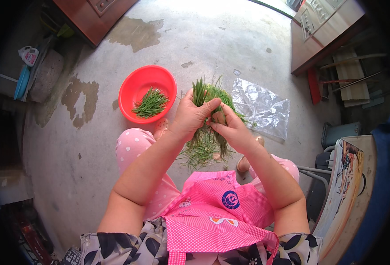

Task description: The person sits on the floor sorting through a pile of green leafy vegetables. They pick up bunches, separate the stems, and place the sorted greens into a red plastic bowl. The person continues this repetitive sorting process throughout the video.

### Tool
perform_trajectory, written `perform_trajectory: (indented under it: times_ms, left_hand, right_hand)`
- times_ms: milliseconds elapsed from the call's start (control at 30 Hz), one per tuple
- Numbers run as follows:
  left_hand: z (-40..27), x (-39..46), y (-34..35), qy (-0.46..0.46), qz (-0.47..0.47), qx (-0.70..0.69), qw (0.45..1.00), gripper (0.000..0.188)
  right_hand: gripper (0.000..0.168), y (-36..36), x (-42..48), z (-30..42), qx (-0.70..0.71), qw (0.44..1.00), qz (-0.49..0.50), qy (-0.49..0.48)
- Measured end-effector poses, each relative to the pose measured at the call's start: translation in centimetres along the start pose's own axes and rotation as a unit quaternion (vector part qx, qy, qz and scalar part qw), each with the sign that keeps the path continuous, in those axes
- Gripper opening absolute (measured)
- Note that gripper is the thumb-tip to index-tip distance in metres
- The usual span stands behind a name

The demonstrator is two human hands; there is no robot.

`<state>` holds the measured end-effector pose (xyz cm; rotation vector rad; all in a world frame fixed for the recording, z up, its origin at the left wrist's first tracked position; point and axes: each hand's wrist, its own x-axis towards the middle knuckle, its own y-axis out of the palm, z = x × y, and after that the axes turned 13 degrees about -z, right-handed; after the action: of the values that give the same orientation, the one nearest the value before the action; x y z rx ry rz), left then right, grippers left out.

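Note:
My left hand (189, 116) is closed around a bundle of green chives (199, 91); their ends stick up above the fingers and more hang below the palm. Close beside it, my right hand (236, 129) pinches the lower part of some drooping blades (220, 142) between thumb and fingers. Behind the hands a heap of loose chives (223, 94) lies on the floor, partly hidden by them. Under the hands, scattered trimmings (200, 154) lie between my feet. A red plastic basin (124, 99) at the left holds a pile of cut-looking chives (151, 103).
A clear plastic bag (263, 111) lies flat right of the heap. Wooden cabinets (82, 16) (327, 29) stand at the far left and right. A folding chair with a printed back (339, 185) is close on my right. A stone block (47, 76) sits at left.

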<state>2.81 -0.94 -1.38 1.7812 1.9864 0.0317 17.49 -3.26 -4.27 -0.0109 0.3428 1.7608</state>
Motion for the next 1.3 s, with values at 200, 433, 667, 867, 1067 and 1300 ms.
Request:
perform_trajectory:
  times_ms: [200,433,667,867,1067,1300]
  left_hand:
    - [-0.3,0.2,-0.4,-0.031,0.039,0.057,0.997,0.016]
    - [-1.5,1.0,-1.8,0.038,0.038,0.119,0.991,0.009]
    - [-3.2,2.6,-5.0,0.072,-0.033,0.132,0.988,0.011]
    - [-3.7,2.2,-5.5,0.067,-0.022,0.151,0.986,0.012]
    - [-3.8,1.3,-4.1,0.016,0.07,0.152,0.986,0.011]
    - [-1.9,0.4,-0.6,0.017,0.135,0.135,0.981,0.021]
  right_hand:
    - [0.055,0.2,0.1,-1.0,-0.086,0.993,0.018,-0.076]
    - [0.051,-0.2,-0.6,-0.3,-0.091,0.994,-0.001,-0.054]
    - [0.051,-3.0,-2.5,-4.2,-0.365,0.904,0.221,0.006]
    - [0.048,-3.8,-3.1,-0.9,-0.621,0.753,0.212,-0.053]
    - [0.028,-3.7,0.0,2.0,-0.25,0.954,-0.129,-0.105]
    - [0.043,-0.4,0.9,0.4,-0.141,0.979,-0.032,-0.142]
